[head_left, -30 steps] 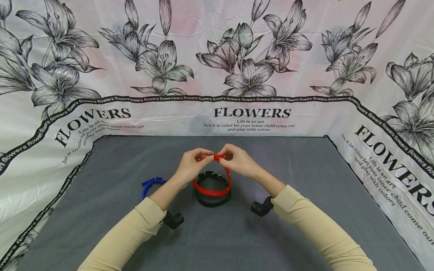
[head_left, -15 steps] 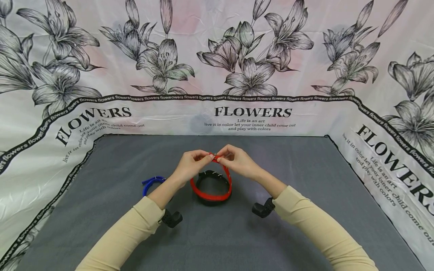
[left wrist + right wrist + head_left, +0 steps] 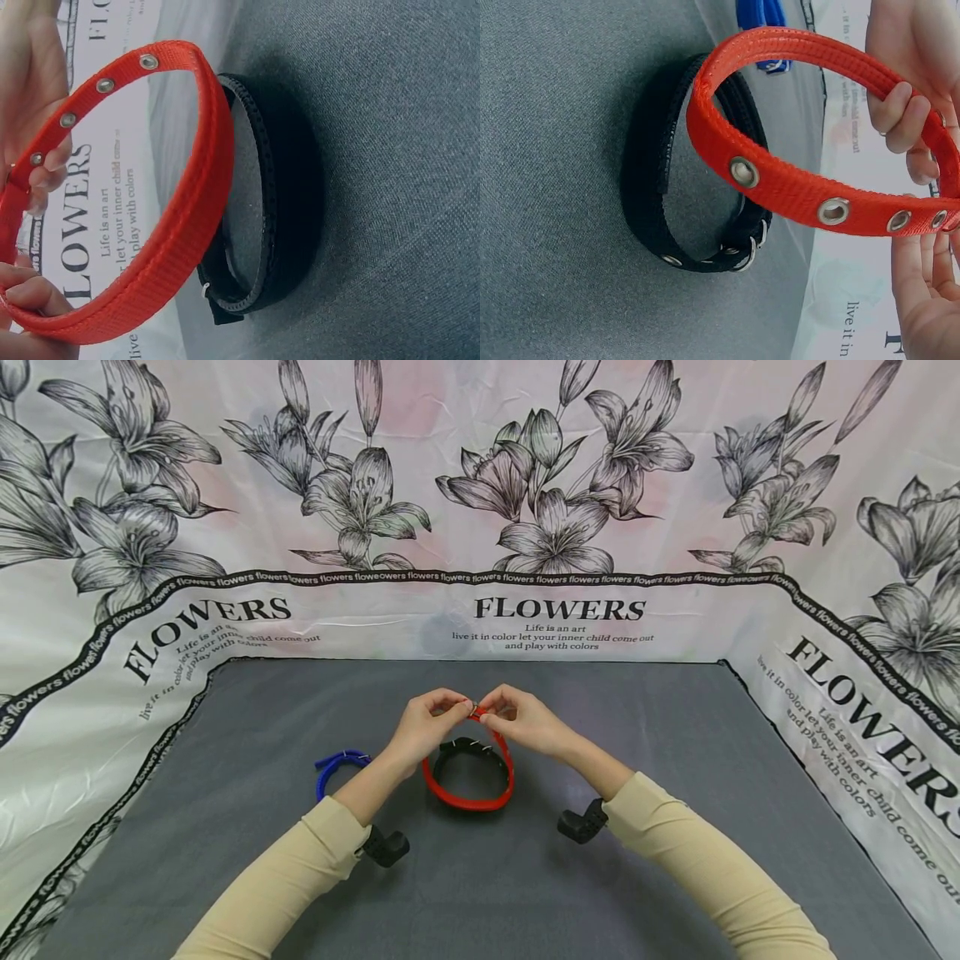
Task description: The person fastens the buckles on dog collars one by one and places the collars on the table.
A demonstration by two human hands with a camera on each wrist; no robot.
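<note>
A red collar [image 3: 472, 804] with metal eyelets hangs as a loop between my hands, above the grey cloth. My left hand [image 3: 426, 725] pinches it at the buckle end, thumb against fingers. From the other side my right hand [image 3: 527, 720] pinches the strap close to the buckle. The right wrist view shows the red collar [image 3: 795, 187] with its eyelets, its end passing between both hands. The fingertips partly hide the buckle. Behind and below the loop, a black collar [image 3: 296, 187] stands on its edge in a ring on the cloth.
A blue collar [image 3: 327, 770] lies left of the black collar, partly behind my left forearm. The grey cloth [image 3: 637, 893] covers the table. A white flower-printed sheet [image 3: 558, 635] stands around its back and sides.
The red loop has dropped slightly and tilted, covering more of the black collar's front. Both hands stay almost in place, with small finger shifts at the buckle.
</note>
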